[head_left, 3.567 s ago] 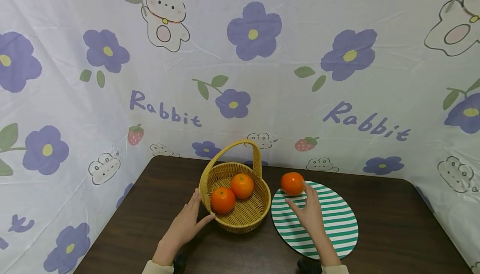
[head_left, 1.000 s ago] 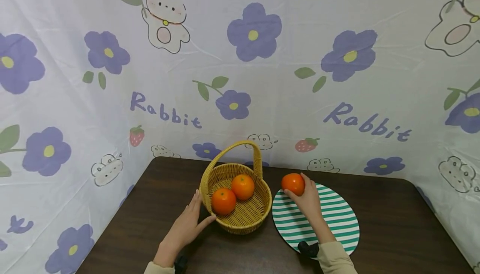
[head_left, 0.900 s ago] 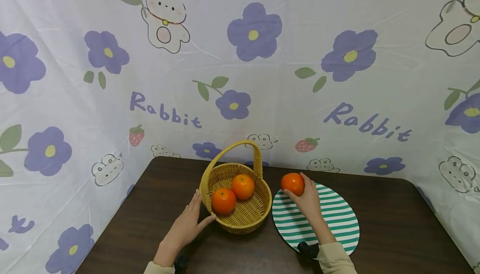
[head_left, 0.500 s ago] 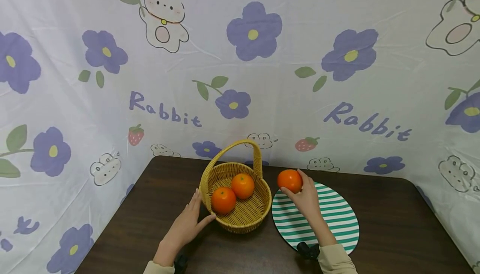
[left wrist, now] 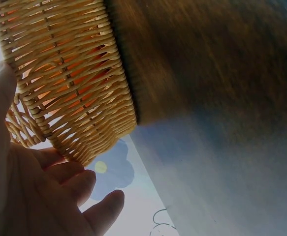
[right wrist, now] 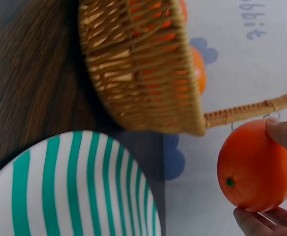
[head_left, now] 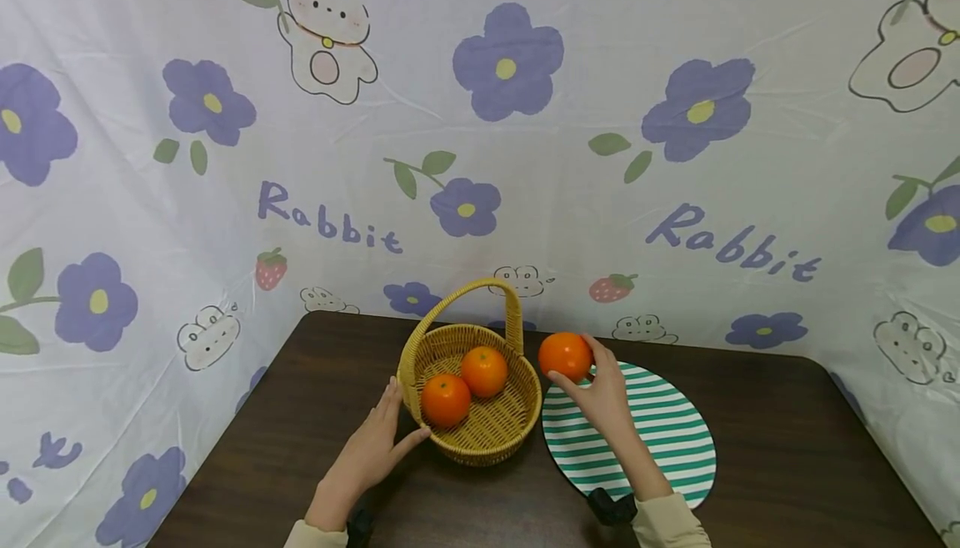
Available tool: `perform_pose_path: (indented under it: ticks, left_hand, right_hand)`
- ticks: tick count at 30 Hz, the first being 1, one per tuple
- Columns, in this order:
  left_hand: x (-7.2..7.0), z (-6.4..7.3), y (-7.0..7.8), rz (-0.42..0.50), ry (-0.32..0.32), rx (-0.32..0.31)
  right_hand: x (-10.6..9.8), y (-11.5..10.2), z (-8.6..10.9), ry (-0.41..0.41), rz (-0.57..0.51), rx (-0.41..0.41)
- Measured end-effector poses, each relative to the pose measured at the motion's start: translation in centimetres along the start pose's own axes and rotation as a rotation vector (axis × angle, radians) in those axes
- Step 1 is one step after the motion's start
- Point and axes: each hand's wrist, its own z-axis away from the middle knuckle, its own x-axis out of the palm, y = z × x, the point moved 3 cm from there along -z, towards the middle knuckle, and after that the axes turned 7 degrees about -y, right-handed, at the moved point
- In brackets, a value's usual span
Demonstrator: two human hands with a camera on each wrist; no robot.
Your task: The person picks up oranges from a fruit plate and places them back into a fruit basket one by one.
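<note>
An orange [head_left: 566,356] is held between the thumb and fingers of my right hand [head_left: 606,394], lifted above the left edge of the striped mat. The right wrist view shows the same orange [right wrist: 256,167] with its small green stem spot, close to the basket's handle. My left hand [head_left: 369,446] rests against the left side of the yellow wicker basket [head_left: 491,439], fingers extended and thumb near the rim. Two more oranges [head_left: 446,400] lie inside the basket. In the left wrist view, the left hand's fingers [left wrist: 79,184] touch the woven wall of the basket [left wrist: 69,73].
A round mat with green and white stripes [head_left: 667,431] lies right of the basket on the dark wooden table [head_left: 787,448]. The basket's tall handle [head_left: 468,289] arches over its opening. Behind the table hangs a cloth [head_left: 570,198] with flowers and rabbits.
My right hand has closed its fingers on the orange, raised it off the mat's far left edge and moved it left toward the basket. The left hand and basket stay put.
</note>
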Motion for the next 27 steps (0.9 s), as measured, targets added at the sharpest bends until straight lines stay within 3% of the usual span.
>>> perform_pose_path:
  ticks: [14, 27]
  left_hand:
    - [-0.1, 0.1, -0.1, -0.005, 0.014, 0.010]
    - [0.0, 0.2, -0.1, -0.005, 0.022, 0.011]
  right_hand:
    - [0.4, -2.7, 0.6, -0.025, -0.034, -0.090]
    - [2.7, -3.3, 1.5, -0.081, -0.049, -0.129]
